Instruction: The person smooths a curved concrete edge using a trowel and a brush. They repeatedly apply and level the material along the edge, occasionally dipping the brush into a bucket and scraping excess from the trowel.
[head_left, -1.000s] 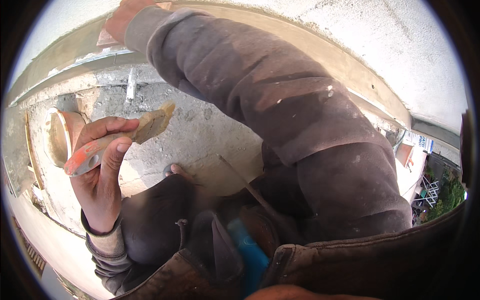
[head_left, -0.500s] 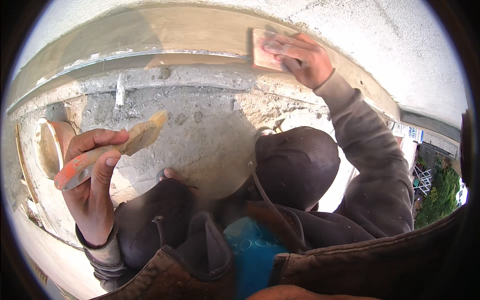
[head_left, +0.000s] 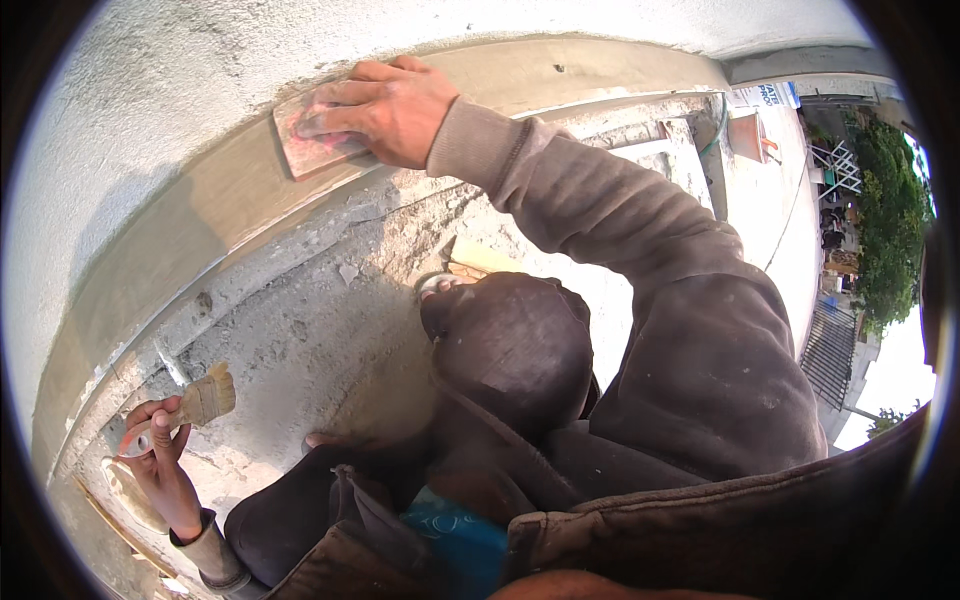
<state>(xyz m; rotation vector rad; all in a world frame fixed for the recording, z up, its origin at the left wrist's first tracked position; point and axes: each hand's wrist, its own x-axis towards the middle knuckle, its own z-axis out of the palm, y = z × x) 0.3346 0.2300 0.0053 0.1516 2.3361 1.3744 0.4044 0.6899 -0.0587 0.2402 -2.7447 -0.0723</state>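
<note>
My left hand (head_left: 172, 480) is closed around the orange handle of a flat paintbrush (head_left: 208, 396), its pale bristles pointing up and to the right, clear of the ground. Against the smooth, damp-looking mortar band (head_left: 215, 185) at the foot of the wall, my right hand (head_left: 385, 112) presses a flat rectangular pad (head_left: 296, 140), pale with a reddish edge. The fingers wrap over its back, hiding part of it, and its face is turned to the band. I cannot tell whether it is sponge or wood.
Rough white wall (head_left: 150, 90) rises above the band. Broken grey concrete (head_left: 300, 330) lies between the band and my knees. A bucket (head_left: 130, 495) stands beside my left hand, partly hidden. A light board piece (head_left: 485, 255) lies near my foot, and a reddish tool (head_left: 745, 137) lies farther right.
My view has swung to the right along the wall. The pad stays against the band in my right hand. My left hand, still holding the paintbrush, now appears lower and farther away.
</note>
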